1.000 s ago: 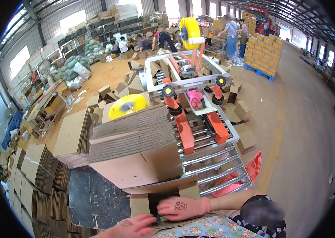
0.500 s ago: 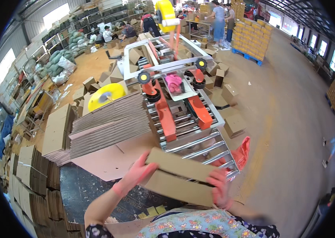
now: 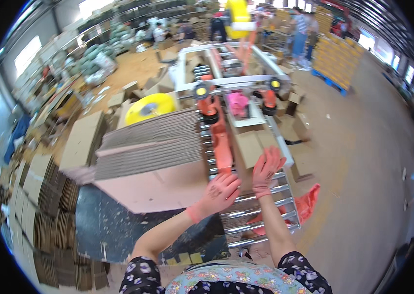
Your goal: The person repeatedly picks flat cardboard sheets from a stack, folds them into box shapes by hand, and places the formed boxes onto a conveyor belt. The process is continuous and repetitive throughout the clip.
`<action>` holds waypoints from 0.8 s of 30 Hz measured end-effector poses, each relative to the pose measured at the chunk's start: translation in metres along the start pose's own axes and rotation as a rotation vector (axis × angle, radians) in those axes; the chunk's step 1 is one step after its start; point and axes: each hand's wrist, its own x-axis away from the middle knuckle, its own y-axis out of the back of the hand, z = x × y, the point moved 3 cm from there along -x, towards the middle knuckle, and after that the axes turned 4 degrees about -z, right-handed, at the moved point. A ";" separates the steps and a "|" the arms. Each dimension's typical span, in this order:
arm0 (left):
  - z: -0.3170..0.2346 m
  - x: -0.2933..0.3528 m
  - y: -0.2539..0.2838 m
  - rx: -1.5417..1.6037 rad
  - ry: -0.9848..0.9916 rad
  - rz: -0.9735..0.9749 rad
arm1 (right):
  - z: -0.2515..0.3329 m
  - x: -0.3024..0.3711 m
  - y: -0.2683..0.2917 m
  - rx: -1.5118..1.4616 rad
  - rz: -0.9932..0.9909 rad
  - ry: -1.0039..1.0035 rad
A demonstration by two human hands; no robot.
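Note:
A closed brown cardboard box (image 3: 252, 148) lies on the roller conveyor (image 3: 280, 203), partly under the front of the taping machine (image 3: 187, 73). My right hand (image 3: 267, 171), in a pink glove, rests with outstretched fingers against the near right end of the box. My left hand (image 3: 220, 192), gloved the same way, is at the near end of the orange guide rail (image 3: 222, 147), just left of the box. Its fingers reach forward and hold nothing that I can see. Whether they touch the rail is unclear.
To the left, a stack of flattened cartons (image 3: 153, 161) stands on a dark worktable (image 3: 114, 230). A yellow tape roll (image 3: 149, 109) sits behind it. A red bag (image 3: 308, 202) hangs by the conveyor's right edge. Loose boxes (image 3: 301, 147) lie on the floor beyond it.
The box was gripped between both hands in front of me; it has moved forward onto the rollers at the machine. Both hands have reached forward and loosened from it. The view has shifted.

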 end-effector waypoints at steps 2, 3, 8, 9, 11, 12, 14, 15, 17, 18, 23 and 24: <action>0.024 0.084 0.042 -0.016 0.240 -0.031 | 0.076 -0.024 -0.009 -0.303 0.251 -0.014; 0.036 0.122 0.067 0.005 0.565 -0.008 | 0.134 -0.020 -0.008 -0.424 0.394 0.113; 0.031 0.136 0.222 -0.731 0.365 -0.198 | 0.280 0.016 -0.025 -0.215 0.719 0.715; 0.030 0.137 0.242 -0.752 0.433 -0.115 | 0.279 0.022 -0.018 -0.278 0.702 0.786; 0.037 0.160 0.256 -0.555 0.485 -0.033 | 0.272 0.037 0.001 -0.499 0.641 0.891; 0.044 0.164 0.256 -0.634 0.439 0.029 | 0.264 0.045 0.014 -0.640 0.597 0.917; 0.061 0.166 0.261 -0.620 0.642 0.141 | 0.263 0.038 0.038 -0.836 0.617 0.836; 0.075 0.163 0.261 -0.494 0.883 0.214 | 0.262 0.039 0.047 -0.912 0.673 0.763; 0.091 0.158 0.273 -0.926 0.584 0.132 | 0.258 0.016 0.074 -1.144 0.892 0.698; 0.093 0.156 0.281 -0.945 0.716 0.151 | 0.244 -0.003 0.099 -1.214 1.072 0.721; -0.038 0.127 0.210 -0.604 0.206 -0.082 | 0.181 -0.036 0.156 -1.594 1.598 0.510; -0.050 0.144 0.181 -0.628 0.231 0.153 | 0.190 -0.023 0.149 -1.606 1.837 0.524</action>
